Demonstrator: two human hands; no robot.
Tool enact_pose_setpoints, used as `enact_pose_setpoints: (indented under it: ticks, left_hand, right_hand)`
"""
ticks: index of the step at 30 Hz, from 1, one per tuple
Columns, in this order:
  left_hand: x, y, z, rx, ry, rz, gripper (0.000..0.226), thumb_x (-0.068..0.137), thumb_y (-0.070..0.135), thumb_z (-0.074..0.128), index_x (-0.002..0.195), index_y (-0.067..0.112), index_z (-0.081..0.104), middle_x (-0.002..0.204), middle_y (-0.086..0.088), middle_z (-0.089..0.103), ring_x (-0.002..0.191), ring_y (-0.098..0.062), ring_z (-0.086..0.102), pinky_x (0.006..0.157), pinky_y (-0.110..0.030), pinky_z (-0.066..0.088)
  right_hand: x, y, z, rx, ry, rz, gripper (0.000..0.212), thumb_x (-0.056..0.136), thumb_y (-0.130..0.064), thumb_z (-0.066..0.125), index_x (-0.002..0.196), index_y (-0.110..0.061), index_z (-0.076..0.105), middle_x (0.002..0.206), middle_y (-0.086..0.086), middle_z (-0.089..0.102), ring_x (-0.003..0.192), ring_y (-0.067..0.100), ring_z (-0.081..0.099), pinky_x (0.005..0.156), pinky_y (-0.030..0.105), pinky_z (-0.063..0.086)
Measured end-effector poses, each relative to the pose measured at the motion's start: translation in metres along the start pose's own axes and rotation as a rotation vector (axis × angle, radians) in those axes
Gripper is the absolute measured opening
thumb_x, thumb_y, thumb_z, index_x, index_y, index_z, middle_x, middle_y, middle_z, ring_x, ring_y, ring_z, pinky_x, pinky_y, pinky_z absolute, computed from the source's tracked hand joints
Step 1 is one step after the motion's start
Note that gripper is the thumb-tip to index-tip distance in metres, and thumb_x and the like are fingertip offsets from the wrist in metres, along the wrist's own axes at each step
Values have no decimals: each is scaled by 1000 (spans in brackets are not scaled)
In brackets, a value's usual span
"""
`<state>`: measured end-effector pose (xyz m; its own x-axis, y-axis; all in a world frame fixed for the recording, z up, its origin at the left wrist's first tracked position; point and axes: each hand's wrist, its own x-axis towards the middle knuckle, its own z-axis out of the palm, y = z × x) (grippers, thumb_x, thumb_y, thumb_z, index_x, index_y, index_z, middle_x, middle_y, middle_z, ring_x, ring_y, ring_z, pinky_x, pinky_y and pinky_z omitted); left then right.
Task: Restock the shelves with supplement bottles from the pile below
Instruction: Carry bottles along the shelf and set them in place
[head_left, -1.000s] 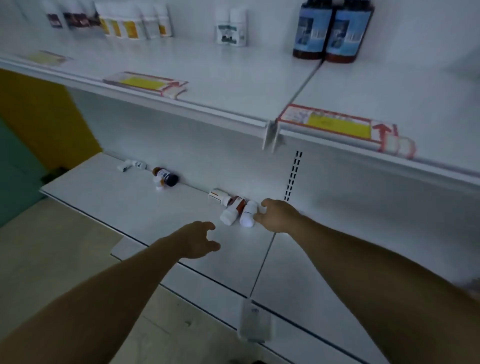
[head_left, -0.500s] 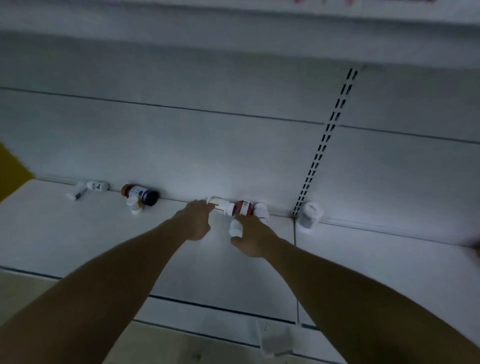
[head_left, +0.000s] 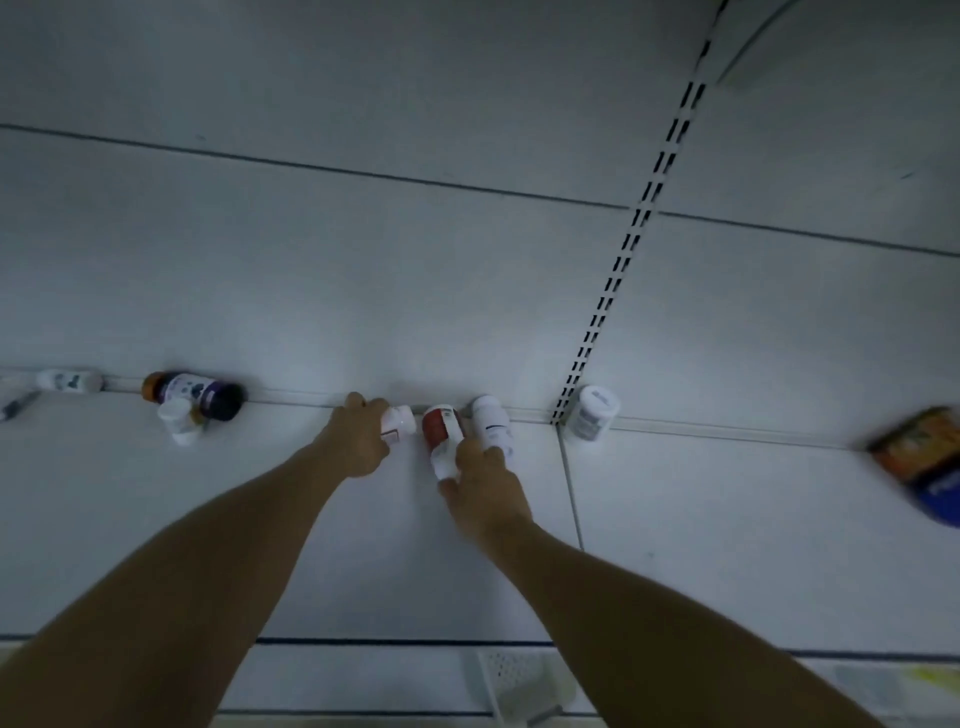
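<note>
R hand (head_left: 480, 486) grip curls round red-label bottle (head_left: 441, 436) lying on shelf (head_left: 291, 545), white bottle (head_left: 493, 423) just beside. L hand (head_left: 358, 441) grip wraps small white bottle (head_left: 399, 422) near back wall (head_left: 363, 260).

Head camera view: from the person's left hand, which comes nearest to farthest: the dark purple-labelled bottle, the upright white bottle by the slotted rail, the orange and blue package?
1. Dark purple-labelled bottle, lying to the left of the left hand.
2. Upright white bottle, to the right, past the right hand.
3. Orange and blue package, blurred at the far right edge.
</note>
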<state>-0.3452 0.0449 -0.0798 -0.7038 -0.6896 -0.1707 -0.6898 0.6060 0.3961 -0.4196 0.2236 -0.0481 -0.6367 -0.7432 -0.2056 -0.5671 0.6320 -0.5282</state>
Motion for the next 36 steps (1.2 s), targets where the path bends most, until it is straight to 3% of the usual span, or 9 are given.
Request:
enact_pose_setpoints:
  ticks: [3,5,9,12,15,22,30,33,36]
  left_hand:
    - [-39,3,-23,-635,-30,-168,53,86,13,66,133,10,44,120,-13,53,98,-27,57,71,-29,48]
    - [-76,7,-48,-1090,-123,-291,49,91,11,58,137,18,40,124,-10,53,98,-25,57,77,-35,51]
    - [-150,20,-101,-1494,-254,-280,33,95,10,37,124,8,52,100,-14,62,85,-26,59,79,-41,49]
    - [-199,39,-140,-1595,-322,-229,33,91,14,30,107,4,57,86,-14,62,74,-25,59,70,-35,46]
    - [-236,58,-169,-1633,-340,-215,32,90,21,33,93,7,62,80,-12,62,65,-22,58,64,-31,40]
    - [-294,92,-205,-1601,-235,-162,24,94,23,42,104,7,57,85,-13,67,74,-22,61,58,-29,44]
    - [-334,156,-215,-1583,-139,-85,40,96,37,41,123,11,57,97,-17,66,75,-24,63,67,-35,52]
    - [-352,197,-214,-1603,-147,17,35,97,34,38,115,12,59,94,-14,66,76,-23,63,65,-35,52]
    - [-363,237,-213,-1615,-118,138,24,96,17,39,111,19,58,91,-10,64,77,-22,64,59,-32,55]
  right_hand:
    - [-15,-8,-24,199,107,-4,35,92,-22,49,125,-14,42,118,7,42,97,31,56,76,31,42]
    - [-31,-18,-46,359,204,8,36,90,-23,49,124,-14,44,116,7,48,94,27,57,75,34,48]
    - [-76,-48,-87,778,292,140,28,94,-19,49,122,-19,49,107,1,55,91,15,54,72,27,44]
    - [-112,-81,-110,1100,241,212,17,88,-29,55,103,-22,53,98,1,59,84,12,54,67,22,43]
    - [-142,-106,-125,1251,185,246,41,78,-40,66,108,-13,59,109,9,62,91,17,59,85,33,49]
    - [-200,-119,-173,1572,102,251,24,96,-39,53,92,-15,56,91,12,61,94,29,60,98,51,47]
    - [-248,-102,-231,1493,-145,50,20,92,-39,54,101,-23,61,84,13,62,74,30,61,78,47,53]
    - [-267,-81,-263,1423,-130,-155,31,94,-17,50,119,-33,54,104,15,62,84,33,63,86,54,50]
    - [-282,-64,-294,1338,-34,-255,29,93,-20,55,121,-27,55,107,14,65,89,30,65,79,49,56]
